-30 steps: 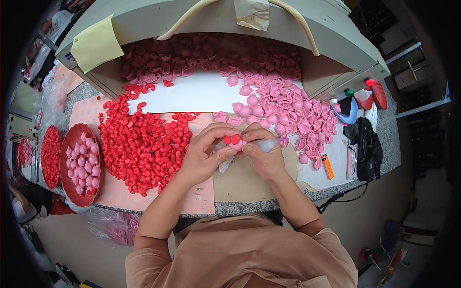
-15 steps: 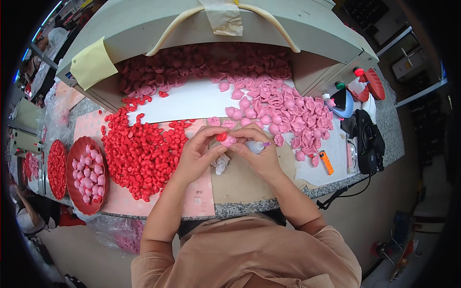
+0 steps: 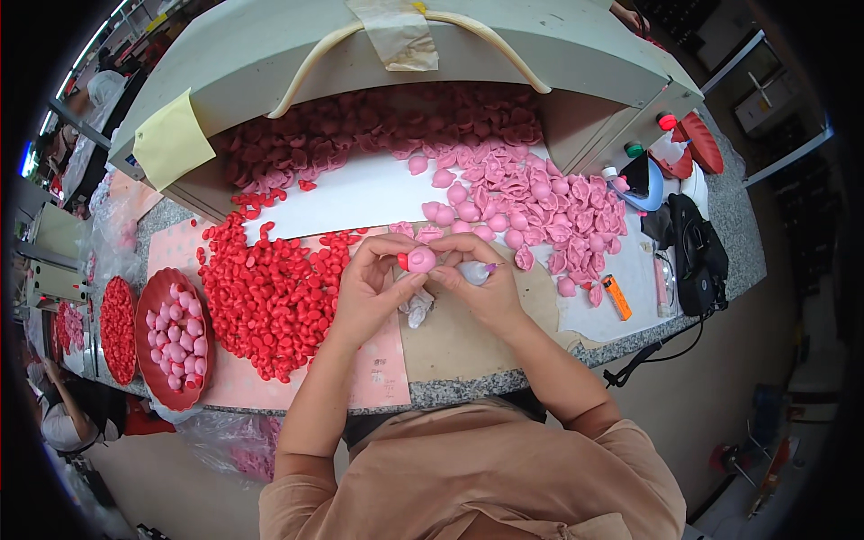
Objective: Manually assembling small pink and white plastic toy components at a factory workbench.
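Observation:
Over the brown board, my left hand (image 3: 371, 281) pinches a small round pink plastic part (image 3: 421, 261) with a red piece (image 3: 403, 261) on its left side. The fingertips of my right hand (image 3: 486, 292) touch the same pink part from the right. Tucked in my right hand is a small translucent squeeze bottle (image 3: 473, 273) with a purple tip. Just below the fingers lies a crumpled white tissue (image 3: 417, 309). Left of my left hand spreads a pile of glossy red pieces (image 3: 270, 306). Beyond my right hand, pink shells and balls (image 3: 540, 202) lie heaped.
A red oval basket (image 3: 206, 346) of pink-and-red parts stands at the left, beside another with red pieces (image 3: 117, 328). A grey hood (image 3: 504, 72) arches over the bench's back. To the right are an orange lighter (image 3: 616, 298), a black pouch (image 3: 698, 261) and a blue bowl (image 3: 654, 191).
The pink part has turned in my fingers: its round pink face now shows more and the red piece less. My head view has shifted slightly.

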Demonstrator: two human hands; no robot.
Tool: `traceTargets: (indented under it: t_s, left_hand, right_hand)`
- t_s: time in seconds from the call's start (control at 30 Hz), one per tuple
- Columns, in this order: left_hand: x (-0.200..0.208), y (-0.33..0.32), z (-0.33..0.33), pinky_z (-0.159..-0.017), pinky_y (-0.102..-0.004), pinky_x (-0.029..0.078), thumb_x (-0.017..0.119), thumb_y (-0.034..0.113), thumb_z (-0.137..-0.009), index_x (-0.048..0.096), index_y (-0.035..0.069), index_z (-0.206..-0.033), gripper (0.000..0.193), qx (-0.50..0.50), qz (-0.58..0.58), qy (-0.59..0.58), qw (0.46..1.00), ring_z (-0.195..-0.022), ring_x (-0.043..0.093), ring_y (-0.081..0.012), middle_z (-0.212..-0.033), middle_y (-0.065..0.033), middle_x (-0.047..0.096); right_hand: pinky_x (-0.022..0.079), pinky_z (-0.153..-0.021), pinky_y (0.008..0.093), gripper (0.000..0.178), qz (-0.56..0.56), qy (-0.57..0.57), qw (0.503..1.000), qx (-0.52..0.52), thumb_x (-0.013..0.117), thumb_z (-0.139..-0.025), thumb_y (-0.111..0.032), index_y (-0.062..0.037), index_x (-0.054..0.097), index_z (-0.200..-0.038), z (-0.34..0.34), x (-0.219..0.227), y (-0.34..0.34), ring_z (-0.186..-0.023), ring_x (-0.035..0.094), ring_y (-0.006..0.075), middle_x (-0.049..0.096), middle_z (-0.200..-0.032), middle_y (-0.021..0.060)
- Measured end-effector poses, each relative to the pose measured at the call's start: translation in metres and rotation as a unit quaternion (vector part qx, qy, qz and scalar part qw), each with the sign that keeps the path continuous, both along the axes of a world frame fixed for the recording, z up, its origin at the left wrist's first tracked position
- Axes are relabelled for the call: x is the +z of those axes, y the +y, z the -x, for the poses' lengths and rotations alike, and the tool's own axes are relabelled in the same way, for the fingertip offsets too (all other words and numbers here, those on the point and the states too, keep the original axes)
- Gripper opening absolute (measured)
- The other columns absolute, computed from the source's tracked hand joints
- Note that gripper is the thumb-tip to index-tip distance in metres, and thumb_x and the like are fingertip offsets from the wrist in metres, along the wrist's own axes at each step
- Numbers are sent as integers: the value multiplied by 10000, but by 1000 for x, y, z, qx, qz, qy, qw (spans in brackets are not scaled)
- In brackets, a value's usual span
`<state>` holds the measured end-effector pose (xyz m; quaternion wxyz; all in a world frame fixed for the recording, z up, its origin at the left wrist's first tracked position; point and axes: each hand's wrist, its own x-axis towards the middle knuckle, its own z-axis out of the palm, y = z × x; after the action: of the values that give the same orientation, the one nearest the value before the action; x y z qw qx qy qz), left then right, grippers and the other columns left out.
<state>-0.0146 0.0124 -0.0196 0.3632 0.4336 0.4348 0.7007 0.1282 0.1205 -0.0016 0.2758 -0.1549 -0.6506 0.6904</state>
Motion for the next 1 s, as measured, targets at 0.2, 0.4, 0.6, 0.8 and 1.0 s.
traceTargets:
  t_s: [0.2, 0.4, 0.6, 0.8, 1.0]
  left_hand:
    - [7, -3, -9, -928, -295, 423, 607, -74, -803, 502, -13, -1165, 381, 7, 21, -93, 995, -1083, 506, -179, -1134, -93, 515]
    - [-2, -2, -22, -954, -302, 402, 587, -57, -827, 584, -3, -1092, 270, 79, -16, -114, 990, -1111, 497, -185, -1184, -92, 513]
    - [-1, -1, -29, -893, -308, 442, 583, 4, -855, 598, 35, -1096, 243, 70, -39, -187, 979, -1078, 518, -189, -1188, -97, 515]
    - [6, -1, -33, -713, -320, 507, 576, 48, -871, 584, 76, -1130, 261, 12, -59, -262, 963, -1018, 543, -219, -1216, -104, 496]
    - [-1, 3, -35, -725, -314, 502, 578, 80, -878, 596, 92, -1102, 225, 56, -77, -237, 967, -1031, 534, -212, -1233, -93, 484]
  right_hand:
    - [443, -750, 224, 266, -59, 59, 996, -25, 667, -808, -60, -19, 590, -1060, 2, -3, 1, -829, 545, 78, 544, -1043, 37]
    - [464, -723, 275, 254, 173, 115, 978, -9, 676, -797, -50, -35, 562, -1023, 8, -11, -5, -858, 542, 134, 536, -1094, 69]
    - [423, -651, 271, 216, 339, 165, 923, 79, 623, -852, -99, -101, 548, -1054, 9, -4, -10, -759, 521, 118, 528, -1205, 66]
    - [405, -645, 271, 222, 343, 173, 919, 87, 588, -879, -116, -110, 534, -1094, 9, 3, -13, -720, 493, 91, 547, -1156, 55]
    - [400, -648, 271, 282, 340, 159, 923, 80, 591, -878, -123, -92, 521, -1150, 11, -3, -16, -722, 490, 95, 566, -1046, 52]
